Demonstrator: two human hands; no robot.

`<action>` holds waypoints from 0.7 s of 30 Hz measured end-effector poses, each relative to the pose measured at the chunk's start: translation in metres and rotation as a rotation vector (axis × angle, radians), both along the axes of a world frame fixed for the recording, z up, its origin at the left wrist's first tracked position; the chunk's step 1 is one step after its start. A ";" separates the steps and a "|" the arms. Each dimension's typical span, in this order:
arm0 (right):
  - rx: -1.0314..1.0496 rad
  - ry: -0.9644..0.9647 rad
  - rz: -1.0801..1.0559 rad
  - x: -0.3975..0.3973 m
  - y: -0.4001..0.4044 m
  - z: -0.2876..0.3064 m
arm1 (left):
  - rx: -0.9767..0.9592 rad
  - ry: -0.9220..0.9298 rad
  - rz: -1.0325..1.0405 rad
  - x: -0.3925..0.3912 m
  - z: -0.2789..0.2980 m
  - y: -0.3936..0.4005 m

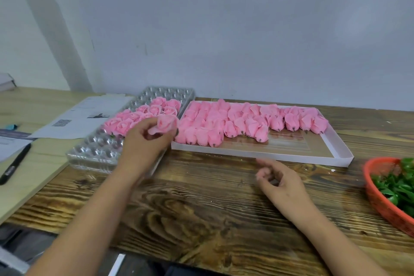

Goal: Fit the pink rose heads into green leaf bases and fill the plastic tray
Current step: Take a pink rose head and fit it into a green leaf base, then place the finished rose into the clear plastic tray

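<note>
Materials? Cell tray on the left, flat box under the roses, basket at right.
Cell tray: clear thin plastic, glossy; glints, see-through cells. Flat box: looks like white matte card, thin folded walls. Basket: orange plastic mesh, probably; fine holes show in its wall.

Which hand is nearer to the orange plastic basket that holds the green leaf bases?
The right hand. It hovers over the wooden table, apart from the orange plastic basket at the right edge. The left hand is far off, holding a pink rose head by the clear plastic tray.

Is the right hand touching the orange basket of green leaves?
Apart. The head view shows the right hand above the wooden table, with a wide stretch of bare wood between it and the orange basket at the right edge.
</note>
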State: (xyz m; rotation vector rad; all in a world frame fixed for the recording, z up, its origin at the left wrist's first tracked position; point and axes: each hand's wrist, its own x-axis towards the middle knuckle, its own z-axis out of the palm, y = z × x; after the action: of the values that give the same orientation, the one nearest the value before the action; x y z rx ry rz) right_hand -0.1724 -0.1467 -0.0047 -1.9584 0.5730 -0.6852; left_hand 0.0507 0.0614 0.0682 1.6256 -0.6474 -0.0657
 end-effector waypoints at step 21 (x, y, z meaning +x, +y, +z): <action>-0.005 -0.016 0.019 0.000 0.002 0.000 | 0.386 -0.075 0.562 0.155 -0.037 0.096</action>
State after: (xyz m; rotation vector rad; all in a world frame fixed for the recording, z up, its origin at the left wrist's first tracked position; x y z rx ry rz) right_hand -0.1720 -0.1447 -0.0045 -1.9592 0.5432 -0.6901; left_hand 0.2061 0.1571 0.0309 2.1400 -0.2183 0.2991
